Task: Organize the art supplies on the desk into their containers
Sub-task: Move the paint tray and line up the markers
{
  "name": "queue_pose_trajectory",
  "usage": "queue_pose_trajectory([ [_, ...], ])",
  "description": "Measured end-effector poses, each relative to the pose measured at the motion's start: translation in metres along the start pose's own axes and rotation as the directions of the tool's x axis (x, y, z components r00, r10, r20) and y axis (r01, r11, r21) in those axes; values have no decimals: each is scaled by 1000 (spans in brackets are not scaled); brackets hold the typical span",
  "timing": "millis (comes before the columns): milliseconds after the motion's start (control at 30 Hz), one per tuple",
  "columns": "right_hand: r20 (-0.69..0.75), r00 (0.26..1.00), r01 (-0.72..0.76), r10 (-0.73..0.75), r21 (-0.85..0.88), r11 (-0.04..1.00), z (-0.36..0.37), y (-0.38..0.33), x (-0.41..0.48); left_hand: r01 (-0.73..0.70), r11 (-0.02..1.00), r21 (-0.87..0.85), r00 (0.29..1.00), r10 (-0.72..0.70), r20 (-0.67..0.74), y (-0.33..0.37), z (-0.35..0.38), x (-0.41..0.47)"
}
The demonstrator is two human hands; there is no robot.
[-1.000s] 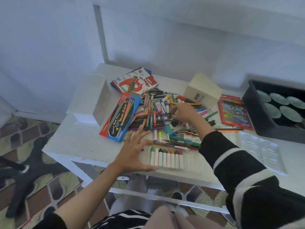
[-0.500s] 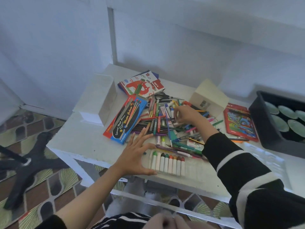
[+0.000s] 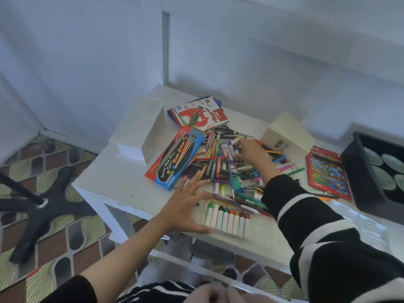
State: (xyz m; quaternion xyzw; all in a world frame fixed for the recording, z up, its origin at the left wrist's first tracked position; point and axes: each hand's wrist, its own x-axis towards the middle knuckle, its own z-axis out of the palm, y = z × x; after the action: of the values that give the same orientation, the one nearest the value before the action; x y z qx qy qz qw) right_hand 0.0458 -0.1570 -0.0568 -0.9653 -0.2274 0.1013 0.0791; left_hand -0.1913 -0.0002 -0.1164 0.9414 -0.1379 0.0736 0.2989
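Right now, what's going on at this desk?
A person is sorting a pile of pens on a white desk. The left hand rests open beside a clear tray holding a row of crayons. The right hand reaches into the pile; its grip is hidden. Most supplies lie loose.

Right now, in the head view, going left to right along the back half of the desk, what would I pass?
White open box → blue and red Water Colour pencil pack → loose marker pile → cream cardboard box → red coloured-pencil pack → black tray.
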Motion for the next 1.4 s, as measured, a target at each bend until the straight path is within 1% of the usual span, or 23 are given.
queue_pose_trajectory([
  [167, -145, 989, -9, 32, 155, 988, 10, -1, -10, 8, 1000, -4, 1000, -8, 11, -1, 0, 0],
  [267, -277, 958, 3, 75, 269, 963, 13, -5, -19, 4, 1000, -2, 1000, -4, 6, -1, 1, 0],
  [367, -400, 909, 82, 115, 442, 893, 10, -10, -36, -6, 1000, 2, 1000, 6, -4, -3, 2, 0],
  [433, -443, 890, 158, 111, 526, 835, 6, -11, -54, -17, 1000, 4, 1000, 17, -9, -4, 3, 0],
  [500, -463, 878, 187, 123, 569, 801, 2, -10, -74, -27, 1000, 0, 1000, 27, -14, -4, 3, 0],
  [567, -465, 870, 168, 162, 591, 789, 0, -5, -95, -38, 999, 0, 999, 38, -21, -5, 3, 1],
  [667, -392, 898, 95, 200, 617, 781, 2, 5, -132, -46, 999, 15, 999, 46, -26, -6, 5, 1],
  [733, -349, 909, 31, 228, 601, 799, 7, 9, -156, -53, 998, 21, 998, 54, -33, -7, 5, 1],
  [767, -341, 902, -3, 263, 606, 796, 12, 11, -169, -58, 998, 19, 998, 59, -34, -7, 6, 1],
  [833, -325, 875, -69, 359, 650, 757, 23, 14, -190, -63, 998, 6, 997, 63, -34, -8, 6, 0],
  [900, -323, 861, -104, 393, 645, 757, 35, 17, -209, -70, 997, 10, 997, 70, -31, -9, 7, 1],
  [1000, -311, 869, -111, 385, 636, 763, 48, 17, -230, -80, 997, 19, 996, 80, -28, -10, 8, 1],
  [1133, -339, 869, -106, 361, 584, 805, 60, 12, -245, -74, 997, 11, 997, 74, -34, -11, 8, 1],
  [1300, -372, 810, -129, 454, 642, 756, 68, 1, -247, -81, 997, -17, 996, 80, -28, -10, 6, 2],
  [1333, -373, 809, -124, 455, 648, 751, 69, 0, -248, -81, 997, -17, 996, 81, -25, -10, 6, 2],
  [1400, -361, 829, -108, 427, 647, 755, 69, -2, -250, -81, 997, -17, 996, 81, -21, -10, 6, 2],
])
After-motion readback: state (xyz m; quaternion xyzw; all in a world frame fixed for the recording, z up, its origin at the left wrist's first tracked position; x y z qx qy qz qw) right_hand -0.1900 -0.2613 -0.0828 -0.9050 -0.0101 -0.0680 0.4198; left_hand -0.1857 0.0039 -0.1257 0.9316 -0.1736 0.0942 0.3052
